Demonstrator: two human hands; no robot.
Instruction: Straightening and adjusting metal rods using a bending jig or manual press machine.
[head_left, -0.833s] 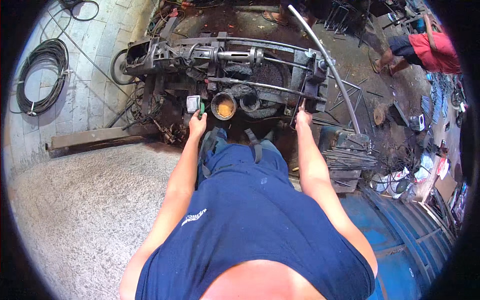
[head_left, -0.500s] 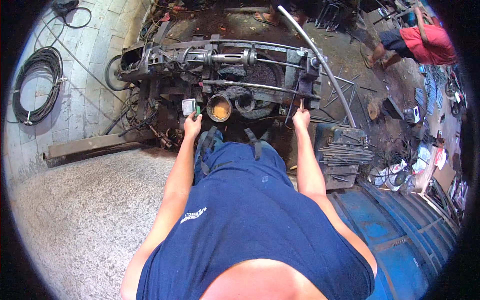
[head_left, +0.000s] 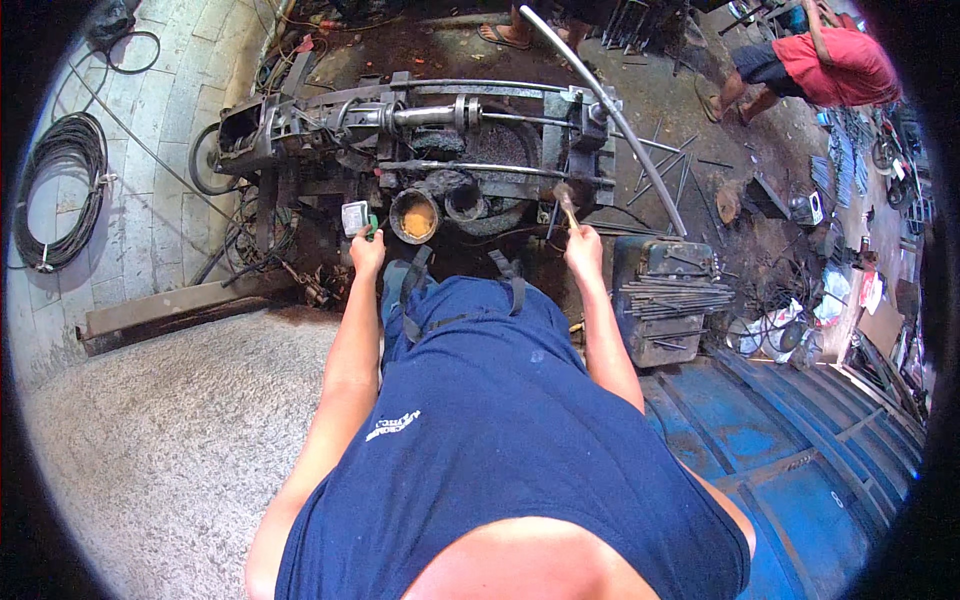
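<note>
My left hand (head_left: 367, 250) is closed around a small green item (head_left: 373, 224), its fingers wrapped so that most of it is hidden. A pale square box-like piece (head_left: 355, 217) sits right by those fingertips; whether I hold it too is unclear. My right hand (head_left: 583, 248) grips the light handle of a brush-like tool (head_left: 568, 204), its dark head pointing up and left toward the machine. Between my hands, closer to the left one, stands a round can (head_left: 397, 220) with orange-yellow stuff inside. A dark round opening (head_left: 465, 203) lies just right of it.
A greasy metal machine (head_left: 425, 115) with long rods spans the space ahead. A long pale pipe (head_left: 605, 110) slants past its right end. Thin rods lie on a metal box (head_left: 665, 300) at right. Coiled black cable (head_left: 60, 190) lies left. A person in red (head_left: 835, 68) bends at far right.
The view has shifted, so the surroundings sit farther left. My right hand has tilted the brush-like tool, and its head now leans left and shows more. My left hand keeps its place by the can.
</note>
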